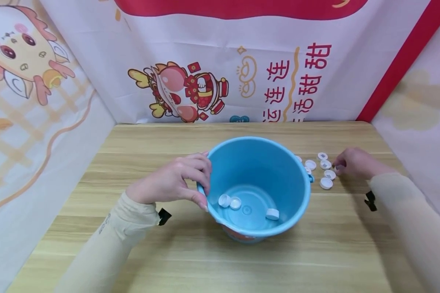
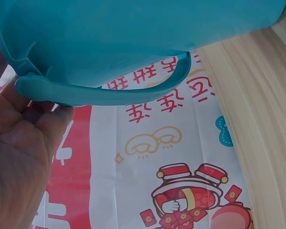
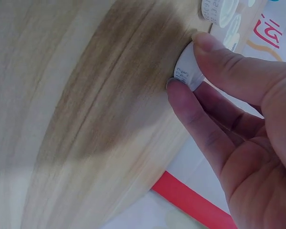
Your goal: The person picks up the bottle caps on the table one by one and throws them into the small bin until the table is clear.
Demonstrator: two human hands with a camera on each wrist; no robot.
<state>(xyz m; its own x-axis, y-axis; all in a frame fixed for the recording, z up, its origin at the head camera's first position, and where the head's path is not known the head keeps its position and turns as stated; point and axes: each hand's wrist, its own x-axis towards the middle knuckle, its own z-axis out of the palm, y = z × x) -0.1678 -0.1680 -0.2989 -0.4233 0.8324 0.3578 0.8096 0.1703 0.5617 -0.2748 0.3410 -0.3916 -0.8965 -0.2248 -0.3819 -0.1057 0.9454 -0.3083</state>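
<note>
A blue bucket (image 1: 258, 162) stands tilted toward me on the wooden table, with 3 white bottle caps (image 1: 272, 214) on its inside bottom. My left hand (image 1: 185, 179) grips its left rim, thumb on the near side and fingers over the edge. In the left wrist view the bucket's handle (image 2: 119, 96) hangs beside that hand. To the right of the bucket, my right hand (image 1: 357, 162) pinches a white bottle cap (image 3: 187, 67) between thumb and fingertip, close over the tabletop. Printed characters show on the cap's side.
Several more white caps (image 1: 326, 183) lie between the bucket and my right hand, mostly hollow side up. The wooden table (image 1: 161, 260) ends at a printed cloth backdrop (image 1: 212, 40), with cloth walls on both sides.
</note>
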